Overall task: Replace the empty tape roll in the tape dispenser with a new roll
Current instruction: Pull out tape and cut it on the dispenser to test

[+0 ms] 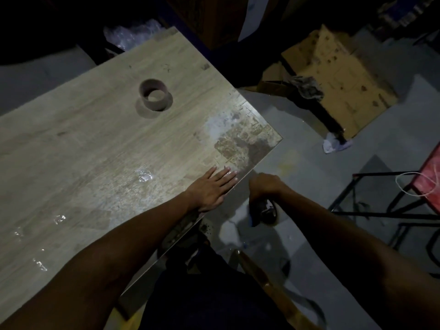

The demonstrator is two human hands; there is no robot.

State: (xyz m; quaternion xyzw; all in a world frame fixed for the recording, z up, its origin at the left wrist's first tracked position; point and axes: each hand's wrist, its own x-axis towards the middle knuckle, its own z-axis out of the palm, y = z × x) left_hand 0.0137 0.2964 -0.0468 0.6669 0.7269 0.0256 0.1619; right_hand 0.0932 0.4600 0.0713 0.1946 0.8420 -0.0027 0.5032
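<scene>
An empty brown cardboard tape core point(156, 94) stands on end on the wooden table point(83, 144), far from both hands. My left hand point(212, 188) lies flat, fingers spread, on the table's right edge and holds nothing. Just off that edge, my right hand point(265, 184) is closed around a dark object point(263, 211) that looks like the tape dispenser; it hangs below the hand over the floor. The light is too dim to show the dispenser's details or whether a roll sits in it.
Flattened cardboard boxes point(338, 77) and a crumpled rag point(307, 88) lie on the floor at the right. A black metal frame with a red top point(428, 172) stands at the far right. Clear tape scraps point(144, 176) stick to the table. Bubble wrap point(129, 35) lies beyond the far corner.
</scene>
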